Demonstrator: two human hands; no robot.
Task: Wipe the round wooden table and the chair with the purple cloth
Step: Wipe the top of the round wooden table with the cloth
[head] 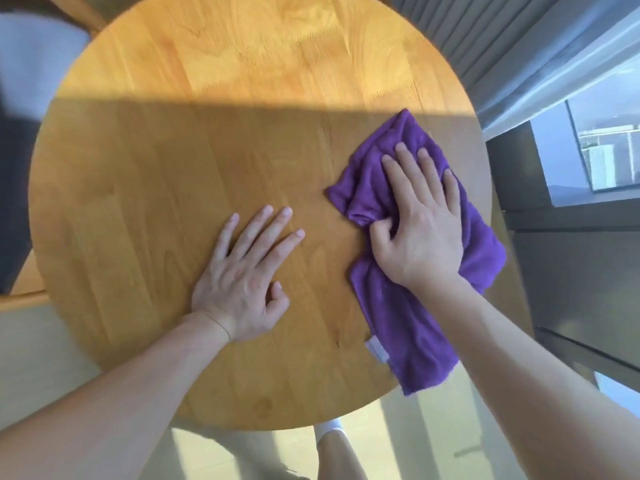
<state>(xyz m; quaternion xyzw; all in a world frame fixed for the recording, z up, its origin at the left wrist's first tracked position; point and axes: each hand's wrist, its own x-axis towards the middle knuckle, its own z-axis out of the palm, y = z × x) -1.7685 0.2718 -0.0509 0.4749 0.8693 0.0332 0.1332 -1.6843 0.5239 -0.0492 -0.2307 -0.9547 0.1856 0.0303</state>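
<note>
Head view: right hand (pixel 420 230) flat on the purple cloth (pixel 408 306), four fingers straight and a little spread, thumb tucked into a fold of fabric and pinching it. Cloth crumpled under this grip, lying near the right rim of the round wooden worktop (pixel 173 161), one corner hanging over the near edge. Small white label (pixel 377 351) on the cloth hem, below the right wrist; no writing readable there. Left hand (pixel 242 282) just beside, to the left, palm down on bare wood, fingers spread, holding nothing. Chair (pixel 38 60) far up-left of both hands, blurred and cut off by the frame. Window (pixel 602 140) to the right, blurred too.
</note>
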